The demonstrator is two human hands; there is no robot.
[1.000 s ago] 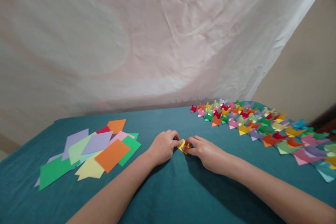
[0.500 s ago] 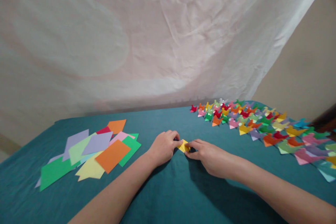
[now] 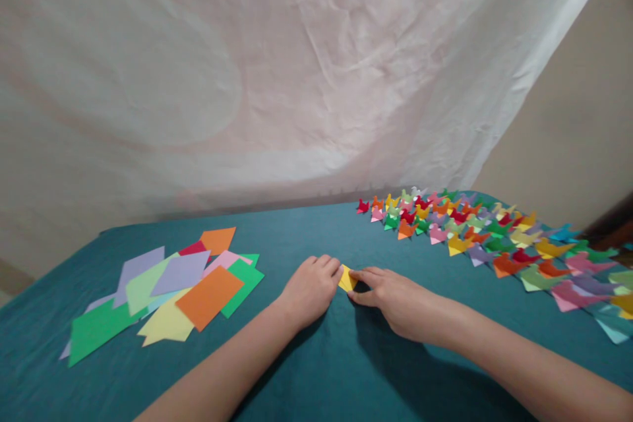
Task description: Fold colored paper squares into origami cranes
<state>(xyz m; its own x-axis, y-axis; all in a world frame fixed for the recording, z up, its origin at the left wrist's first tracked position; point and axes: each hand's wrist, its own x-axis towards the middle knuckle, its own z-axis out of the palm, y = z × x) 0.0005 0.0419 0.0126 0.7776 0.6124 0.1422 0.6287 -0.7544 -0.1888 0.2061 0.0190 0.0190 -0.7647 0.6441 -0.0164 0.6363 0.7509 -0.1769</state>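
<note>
A small folded piece of yellow paper (image 3: 347, 279) lies low over the cloth between my two hands. My left hand (image 3: 315, 287) is closed at its left edge, fingers bent together; its thumb is mostly hidden. From the other side my right hand (image 3: 390, 293) pinches the paper, with the index finger along the upper edge and the thumb at the lower corner. The fingertips cover part of the paper, so its full shape does not show.
Loose coloured paper sheets (image 3: 210, 298) lie overlapping on the left. Many small folded paper birds (image 3: 459, 245) stand in rows on the right. A teal cloth (image 3: 306, 369) covers the table, and a pale draped sheet (image 3: 297, 79) hangs behind it.
My left hand has rolled over slightly, its thumb now tucked out of sight. My right hand keeps its pinch on the yellow paper. The whole view has shifted a little.
</note>
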